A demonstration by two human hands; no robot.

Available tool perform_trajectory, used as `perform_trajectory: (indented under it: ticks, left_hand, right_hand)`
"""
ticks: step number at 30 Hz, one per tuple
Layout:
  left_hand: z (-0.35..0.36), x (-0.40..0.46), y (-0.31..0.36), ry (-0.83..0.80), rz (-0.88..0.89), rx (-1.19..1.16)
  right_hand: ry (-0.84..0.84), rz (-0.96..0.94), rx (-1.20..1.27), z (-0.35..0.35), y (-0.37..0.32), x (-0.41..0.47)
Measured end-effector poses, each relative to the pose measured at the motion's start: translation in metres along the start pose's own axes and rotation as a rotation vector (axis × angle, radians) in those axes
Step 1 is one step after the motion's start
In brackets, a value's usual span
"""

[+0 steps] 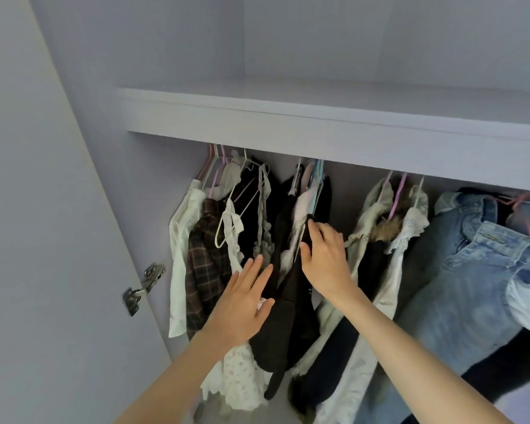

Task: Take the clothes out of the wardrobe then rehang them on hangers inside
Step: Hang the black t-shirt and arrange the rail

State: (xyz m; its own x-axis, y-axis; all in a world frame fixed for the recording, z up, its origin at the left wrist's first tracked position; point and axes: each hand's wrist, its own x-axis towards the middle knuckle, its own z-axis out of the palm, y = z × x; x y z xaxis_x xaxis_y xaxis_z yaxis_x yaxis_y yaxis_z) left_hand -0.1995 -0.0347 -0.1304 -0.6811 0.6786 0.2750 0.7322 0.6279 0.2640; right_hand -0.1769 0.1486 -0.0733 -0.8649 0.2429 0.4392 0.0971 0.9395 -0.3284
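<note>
Clothes hang on hangers under the wardrobe shelf (318, 130). A dark brown garment (288, 316) hangs in the middle. My left hand (242, 301) lies flat with straight fingers against its left side, beside a white lace top (242, 377). My right hand (325, 258) reaches to the upper part of the dark garment, fingers curled onto its edge next to a pale piece. A plaid shirt (205, 264) and a white shirt (178, 255) hang at the left. An empty white hanger (227, 228) dangles among them.
Blue jeans (471, 270) hang at the right, beside a cream garment with a fur collar (386, 228). The open wardrobe door (43, 240) with its metal hinge (141, 286) stands at the left. The shelf overhangs the rail.
</note>
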Motion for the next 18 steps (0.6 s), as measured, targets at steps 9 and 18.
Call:
perform_trajectory:
  ticks: [9, 18]
  left_hand:
    - [-0.023, -0.123, -0.043, 0.095, -0.347, 0.094]
    - [-0.007, -0.297, -0.019, 0.066, -0.856, 0.146]
  right_hand:
    - [-0.094, -0.405, -0.090, 0.037, -0.083, -0.071]
    - [-0.487, -0.766, -0.061, 0.104, -0.133, -0.160]
